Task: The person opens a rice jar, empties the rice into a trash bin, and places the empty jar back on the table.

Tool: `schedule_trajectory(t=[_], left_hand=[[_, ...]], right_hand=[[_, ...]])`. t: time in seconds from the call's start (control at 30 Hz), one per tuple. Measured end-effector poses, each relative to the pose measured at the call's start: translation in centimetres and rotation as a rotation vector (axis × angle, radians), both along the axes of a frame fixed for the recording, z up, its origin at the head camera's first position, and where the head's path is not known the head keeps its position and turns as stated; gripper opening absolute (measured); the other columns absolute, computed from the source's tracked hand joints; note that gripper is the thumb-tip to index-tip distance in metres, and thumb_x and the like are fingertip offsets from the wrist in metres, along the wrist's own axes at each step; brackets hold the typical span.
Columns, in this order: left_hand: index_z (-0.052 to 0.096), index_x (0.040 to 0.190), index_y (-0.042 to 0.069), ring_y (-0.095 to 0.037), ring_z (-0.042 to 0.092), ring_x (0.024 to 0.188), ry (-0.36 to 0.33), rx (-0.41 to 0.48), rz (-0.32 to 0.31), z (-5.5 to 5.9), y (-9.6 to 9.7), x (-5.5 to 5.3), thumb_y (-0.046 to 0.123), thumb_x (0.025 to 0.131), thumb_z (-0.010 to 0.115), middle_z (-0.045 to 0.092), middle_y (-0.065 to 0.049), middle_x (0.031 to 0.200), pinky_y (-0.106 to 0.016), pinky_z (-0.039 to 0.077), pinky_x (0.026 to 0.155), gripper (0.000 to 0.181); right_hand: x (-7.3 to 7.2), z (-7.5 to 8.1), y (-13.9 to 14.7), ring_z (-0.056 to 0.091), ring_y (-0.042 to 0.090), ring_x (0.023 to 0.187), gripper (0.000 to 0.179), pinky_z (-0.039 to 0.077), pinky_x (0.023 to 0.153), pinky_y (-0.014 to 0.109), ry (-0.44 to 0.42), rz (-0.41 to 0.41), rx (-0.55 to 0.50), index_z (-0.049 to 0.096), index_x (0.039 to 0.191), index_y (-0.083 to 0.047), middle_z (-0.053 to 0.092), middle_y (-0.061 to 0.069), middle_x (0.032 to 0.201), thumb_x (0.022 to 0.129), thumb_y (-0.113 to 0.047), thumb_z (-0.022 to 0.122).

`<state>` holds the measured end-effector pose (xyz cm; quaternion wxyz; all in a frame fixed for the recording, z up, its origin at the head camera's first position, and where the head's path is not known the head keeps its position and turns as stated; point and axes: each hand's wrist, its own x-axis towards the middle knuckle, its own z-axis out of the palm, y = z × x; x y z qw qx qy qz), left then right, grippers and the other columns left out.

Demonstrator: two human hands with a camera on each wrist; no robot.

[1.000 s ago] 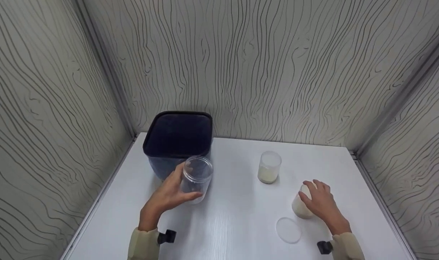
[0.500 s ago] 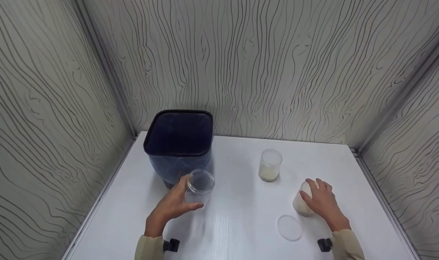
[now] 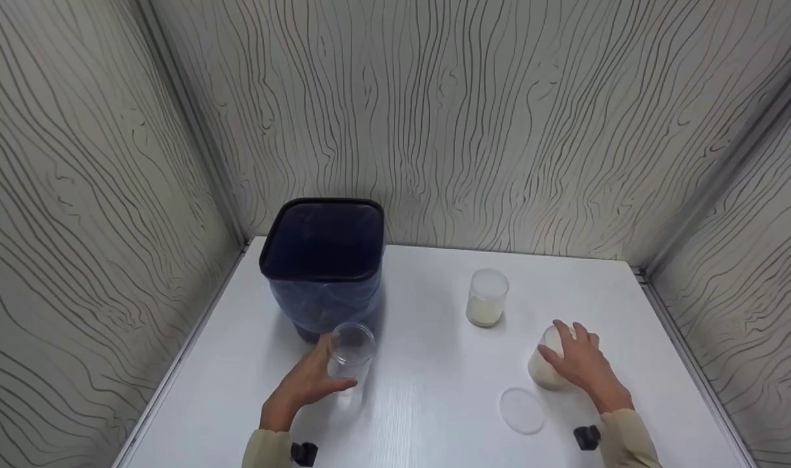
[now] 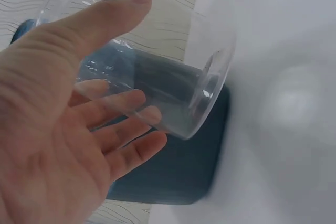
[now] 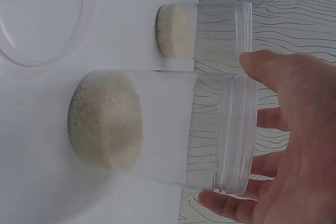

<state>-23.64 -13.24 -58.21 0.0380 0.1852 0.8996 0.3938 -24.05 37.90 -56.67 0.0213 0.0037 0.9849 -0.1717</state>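
Observation:
My left hand (image 3: pixel 304 380) grips a clear, empty plastic jar (image 3: pixel 353 344) in front of the bin, thumb on the near side. In the left wrist view the fingers curve round the see-through wall of the jar (image 4: pixel 173 90). On the right, my right hand (image 3: pixel 583 364) holds the top of a clear jar (image 3: pixel 543 372) standing on the table. Pale rice-like grains (image 5: pixel 107 121) fill its lower part. The right wrist view shows the thumb (image 5: pixel 262 66) and fingers round the threaded rim. A flat, clear round lid (image 3: pixel 522 411) lies just left of this jar.
A dark blue bin (image 3: pixel 327 302) with a bag-like lining stands at the back left. Another clear jar (image 3: pixel 486 299) with a little pale grain stands farther back, right of centre. Wood-patterned panels (image 3: pixel 434 123) enclose the white table (image 3: pixel 427 403) at the back and sides.
My left hand has brought the empty jar down and toward me, away from the bin's upper front. The right hand has stayed at its jar.

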Motion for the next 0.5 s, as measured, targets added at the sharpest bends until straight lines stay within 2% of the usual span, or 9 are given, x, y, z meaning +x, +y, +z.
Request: schedule_trajectory(t=[0.2, 0.5], left_hand=[[0.022, 0.152, -0.001, -0.044, 0.048, 0.132, -0.076, 0.031, 0.004, -1.0, -0.5, 0.1, 0.040, 0.076, 0.082, 0.043, -0.029, 0.146, -0.055, 0.041, 0.106, 0.105], [0.031, 0.147, 0.003, -0.042, 0.056, 0.122, -0.160, 0.022, 0.069, -2.5, -0.7, 0.5, 0.042, 0.073, 0.084, 0.051, -0.026, 0.141, -0.055, 0.047, 0.099, 0.099]], right_hand=[[-0.1, 0.0, 0.2, 0.028, 0.060, 0.125, 0.084, 0.040, 0.090, 0.073, -0.042, -0.013, -0.015, 0.027, 0.149, 0.003, 0.022, 0.040, 0.145, 0.094, -0.054, 0.055], [-0.3, 0.0, 0.4, 0.028, 0.060, 0.126, 0.088, 0.040, 0.090, 0.074, -0.064, -0.007, -0.025, 0.024, 0.150, 0.003, 0.021, 0.041, 0.146, 0.092, -0.056, 0.056]])
